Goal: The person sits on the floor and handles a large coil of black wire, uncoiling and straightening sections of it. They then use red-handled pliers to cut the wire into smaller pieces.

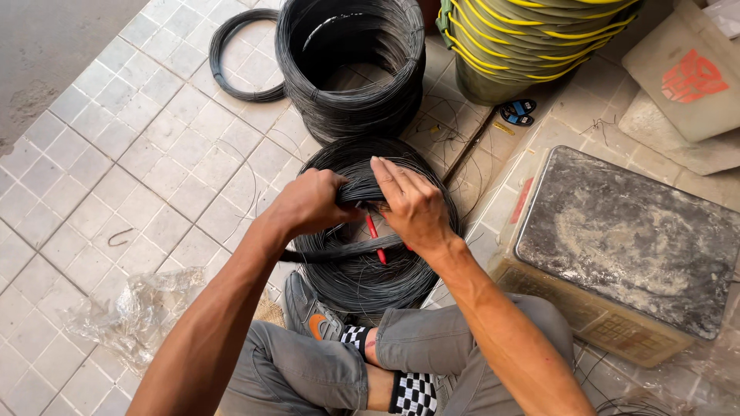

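While sitting cross-legged on the tiled floor point(92, 154), gripping a bundle of thin black wire point(358, 192): left hand point(308, 204) fisted tight around the strands, right hand point(412, 206) with fingers pressed together on top. Lying beneath, one flat wire coil point(362, 270) and red-handled cutters point(373, 231). Farther off, two more coils, one tall point(351, 69), one thin point(231, 62). Possibly risking springy ends whipping loose or pricking skin.

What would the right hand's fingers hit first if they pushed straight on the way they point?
Probably the left hand: the right hand points up-left across the flat coil of thin dark wire, though depth is unclear.
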